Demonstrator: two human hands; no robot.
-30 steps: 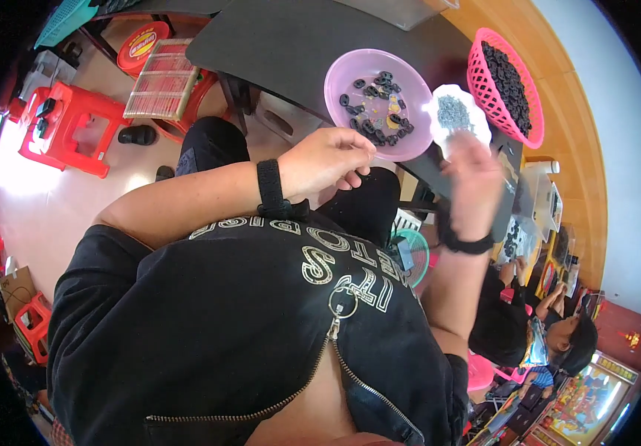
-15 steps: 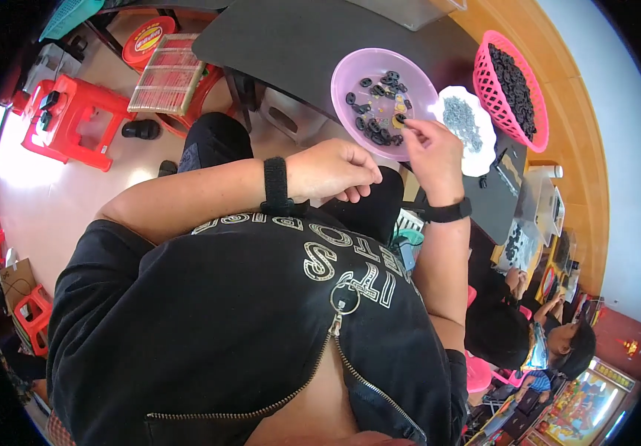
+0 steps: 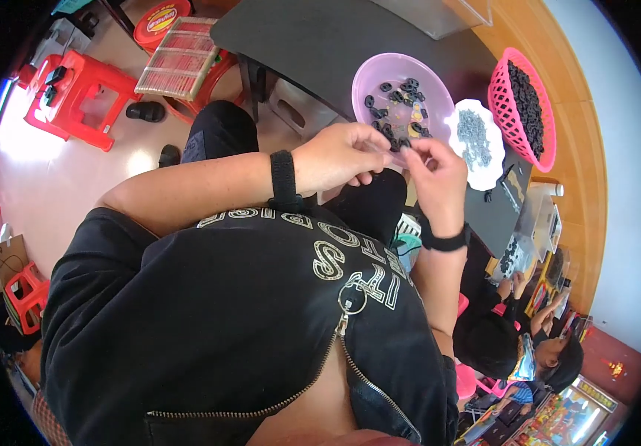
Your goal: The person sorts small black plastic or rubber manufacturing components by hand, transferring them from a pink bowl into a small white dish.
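Observation:
My right hand pinches a small black part between thumb and fingertips, over the near rim of a purple plastic bowl. Close beside it, my left hand is closed, thumb against finger. Whatever it holds is too small to make out. The two hands' fingertips almost meet. Several black oval parts lie scattered in the bowl, along with small yellowish bits. Right of the bowl, a white scalloped dish holds a heap of small grey pieces.
A pink lattice basket full of black parts stands at the far right of the dark table. A clear plastic box is at its far edge. Red stools stand on the left. Other people sit at the lower right.
My right hand has come out of the bowl toward me with the black part. My left hand has moved up and right to meet it. The view has shifted slightly.

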